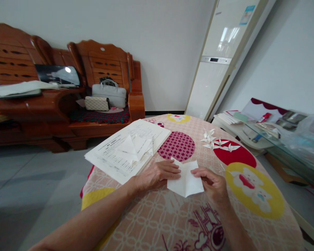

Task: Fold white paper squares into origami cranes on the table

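Paper (185,183) (white); under left fingers (174,171) and right fingers (199,172)

Patterned tablecloth (146,218) under printed sheets (115,162) and small white paper cranes (220,142).

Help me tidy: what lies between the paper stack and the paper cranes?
In the head view, only the tablecloth, with its checkered purple circle, lies there.

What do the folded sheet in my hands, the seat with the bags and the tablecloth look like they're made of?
Folded sheet: thin, matte white paper, judging by its crisp creases. Seat: apparently reddish-brown wood, glossy and probably varnished, going by its highlights and carving. Tablecloth: probably printed fabric, matte since nothing glints, though a coating is possible.
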`<state>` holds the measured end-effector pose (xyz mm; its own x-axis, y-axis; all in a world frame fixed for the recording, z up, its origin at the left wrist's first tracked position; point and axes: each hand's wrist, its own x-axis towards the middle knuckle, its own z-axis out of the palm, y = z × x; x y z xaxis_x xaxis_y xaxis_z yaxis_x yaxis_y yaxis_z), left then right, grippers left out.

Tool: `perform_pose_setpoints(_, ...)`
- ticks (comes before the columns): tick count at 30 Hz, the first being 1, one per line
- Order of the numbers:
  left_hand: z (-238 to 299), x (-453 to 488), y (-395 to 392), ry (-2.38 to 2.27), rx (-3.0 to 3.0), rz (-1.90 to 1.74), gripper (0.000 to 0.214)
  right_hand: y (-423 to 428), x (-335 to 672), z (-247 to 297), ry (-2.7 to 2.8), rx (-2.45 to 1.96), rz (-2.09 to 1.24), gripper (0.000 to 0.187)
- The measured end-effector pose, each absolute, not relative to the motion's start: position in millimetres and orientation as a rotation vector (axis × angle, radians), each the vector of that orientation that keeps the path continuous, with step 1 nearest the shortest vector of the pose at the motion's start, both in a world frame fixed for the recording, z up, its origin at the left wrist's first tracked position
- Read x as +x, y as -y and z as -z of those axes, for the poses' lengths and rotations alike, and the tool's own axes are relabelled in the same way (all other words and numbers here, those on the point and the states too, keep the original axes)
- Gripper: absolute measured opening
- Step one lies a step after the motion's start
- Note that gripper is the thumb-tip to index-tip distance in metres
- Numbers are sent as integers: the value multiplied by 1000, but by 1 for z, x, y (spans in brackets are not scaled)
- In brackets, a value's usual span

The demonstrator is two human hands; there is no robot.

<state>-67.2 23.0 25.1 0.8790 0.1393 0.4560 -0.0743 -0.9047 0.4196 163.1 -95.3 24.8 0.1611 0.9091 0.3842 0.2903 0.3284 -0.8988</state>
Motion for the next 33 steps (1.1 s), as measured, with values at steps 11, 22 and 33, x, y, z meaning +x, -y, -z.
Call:
perform_pose_setpoints(11, -13, -64, -21, -114, 2702, -371, 40, 92, 171, -10, 2032, -1424, -256, 42)
perform_pose_setpoints(22, -16, -73, -26, -116, 2586, -333, 39, 101, 175, -23, 2088, -1466, -470, 40)
perform_pose_setpoints(33, -33, -65, -8, -560, 2184, -308, 21, 92, 169, -12, 1554, -1585, -873, 24)
